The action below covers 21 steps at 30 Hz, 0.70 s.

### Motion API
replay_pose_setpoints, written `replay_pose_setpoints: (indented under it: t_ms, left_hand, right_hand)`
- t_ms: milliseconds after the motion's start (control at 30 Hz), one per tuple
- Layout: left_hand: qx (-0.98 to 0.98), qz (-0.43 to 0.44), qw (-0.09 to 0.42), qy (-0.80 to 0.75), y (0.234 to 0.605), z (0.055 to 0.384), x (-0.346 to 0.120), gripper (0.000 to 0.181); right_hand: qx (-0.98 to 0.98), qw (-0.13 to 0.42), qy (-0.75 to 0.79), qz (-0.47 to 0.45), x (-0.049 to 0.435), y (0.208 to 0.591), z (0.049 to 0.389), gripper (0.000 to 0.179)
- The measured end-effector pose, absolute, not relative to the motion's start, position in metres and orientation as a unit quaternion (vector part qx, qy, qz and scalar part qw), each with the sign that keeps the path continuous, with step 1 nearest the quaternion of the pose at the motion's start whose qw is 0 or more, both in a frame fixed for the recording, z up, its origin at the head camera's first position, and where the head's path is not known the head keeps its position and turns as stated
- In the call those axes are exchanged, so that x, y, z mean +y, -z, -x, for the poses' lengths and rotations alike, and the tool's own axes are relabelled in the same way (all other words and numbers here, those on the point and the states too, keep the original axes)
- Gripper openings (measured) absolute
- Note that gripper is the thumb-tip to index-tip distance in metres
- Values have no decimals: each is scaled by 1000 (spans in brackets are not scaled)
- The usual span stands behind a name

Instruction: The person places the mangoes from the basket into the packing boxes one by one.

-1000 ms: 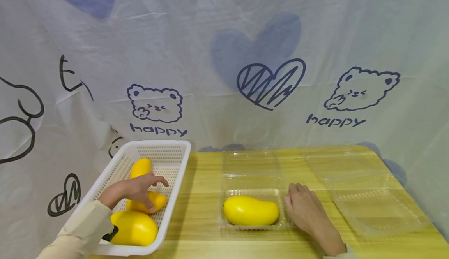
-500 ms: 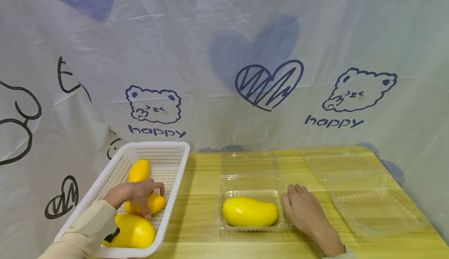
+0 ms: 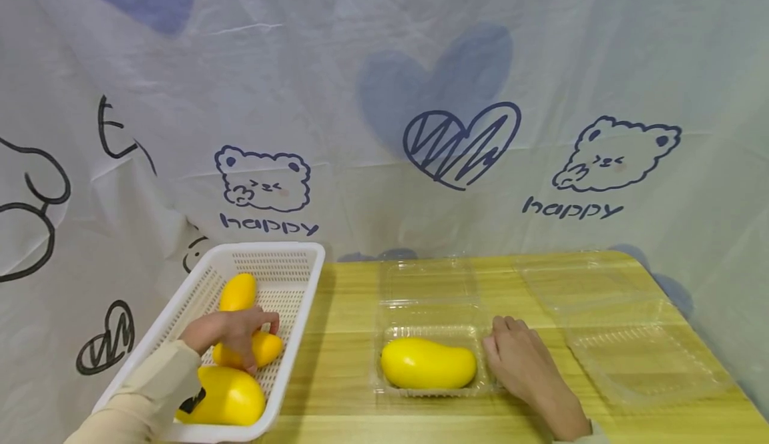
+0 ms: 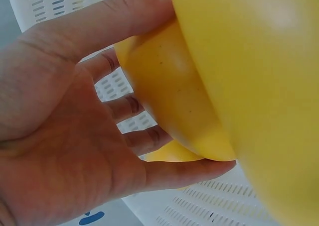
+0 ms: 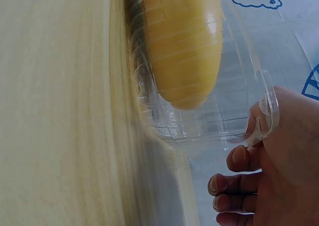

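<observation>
A yellowish wood-grain tabletop point(image 3: 339, 370), with a rounded far right corner, carries everything. At its left stands a white perforated plastic basket point(image 3: 270, 248). Near the middle, apart from the basket, sits a clear plastic clamshell point(image 3: 429, 314), its lid point(image 3: 428, 282) laid back toward the far edge. Farther right lies a slanted second clamshell point(image 3: 649, 357); its faint outline appears open too.
</observation>
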<state>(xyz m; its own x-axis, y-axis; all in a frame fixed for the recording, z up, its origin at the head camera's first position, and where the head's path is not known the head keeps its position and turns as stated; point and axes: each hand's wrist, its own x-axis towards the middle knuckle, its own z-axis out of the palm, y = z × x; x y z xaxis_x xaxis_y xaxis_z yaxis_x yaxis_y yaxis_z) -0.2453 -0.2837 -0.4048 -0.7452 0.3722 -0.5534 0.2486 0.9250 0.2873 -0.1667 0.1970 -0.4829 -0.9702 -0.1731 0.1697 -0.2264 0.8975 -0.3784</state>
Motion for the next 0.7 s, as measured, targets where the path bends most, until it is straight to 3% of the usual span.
replay_pose_setpoints:
  t_ms: [367,700]
  left_hand:
    - [930,-163,311,-113,402,244,-288,56]
    - [935,-184,268,-145,391,245,-294,50]
  right_hand:
    - [-972,64,-201,-101,197,482,166,23]
    - [-970,69,-207,-110,198,482,166,25]
